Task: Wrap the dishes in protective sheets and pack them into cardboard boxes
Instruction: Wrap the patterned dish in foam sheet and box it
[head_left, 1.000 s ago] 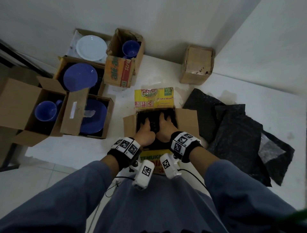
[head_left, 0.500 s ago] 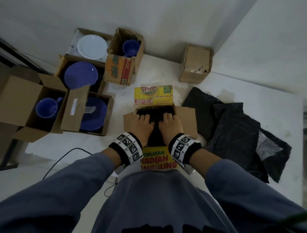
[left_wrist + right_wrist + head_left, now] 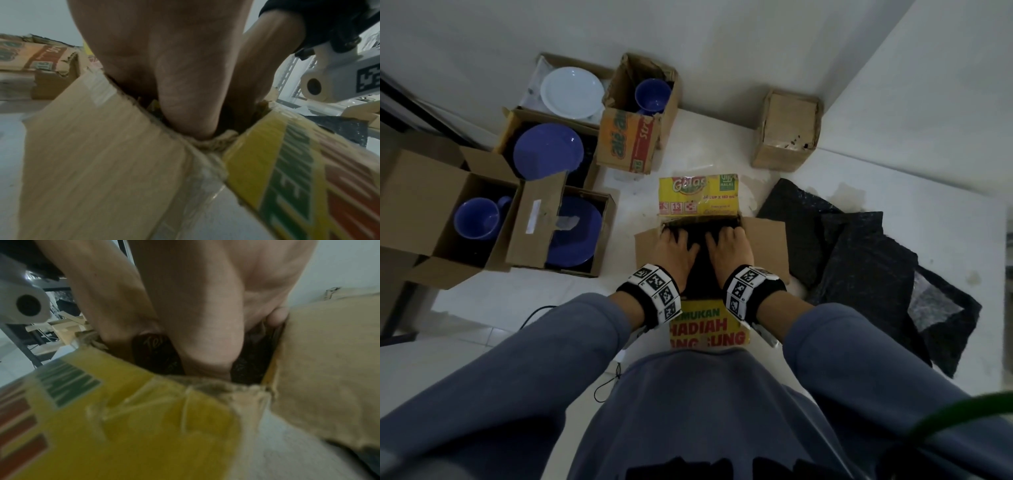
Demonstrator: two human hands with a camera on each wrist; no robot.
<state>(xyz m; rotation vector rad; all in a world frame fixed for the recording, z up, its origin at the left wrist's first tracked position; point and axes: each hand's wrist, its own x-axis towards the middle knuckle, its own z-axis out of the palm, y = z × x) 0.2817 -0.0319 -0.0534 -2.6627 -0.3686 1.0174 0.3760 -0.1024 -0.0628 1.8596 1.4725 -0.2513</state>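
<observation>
Two-handed pressing, straight ahead at 12 o'clock: left hand (image 3: 677,250) and right hand (image 3: 729,250) side by side, palms down, fingers spread and fairly straight, clasping nothing, laid flat on the black wrapped bundle (image 3: 700,246) inside the open yellow box (image 3: 709,329). From the wrist views, only thumbs and heels of the palms going down past the torn cardboard rim, fingertips hidden. Marker bands round both wrists. Near flap of the box folded toward the body, printed red and green on yellow; plain brown side flaps spread out at 9 and 3 o'clock; far flap lying at 12. Just beside the box at 3 o'clock, a loose heap of black sheets (image 3: 859,267) on the white surface (image 3: 893,171). At 9 to 10 o'clock, well apart from the hands, a blue mug (image 3: 479,219) in a brown carton, then a blue plate (image 3: 575,233) partly under a flap. Farther off at 11 o'clock, a second blue plate (image 3: 548,150), a white plate (image 3: 572,91) behind it, and another blue mug (image 3: 652,94) in a printed carton. At 1 o'clock, a small closed box (image 3: 786,132) against the white wall (image 3: 688,27).
</observation>
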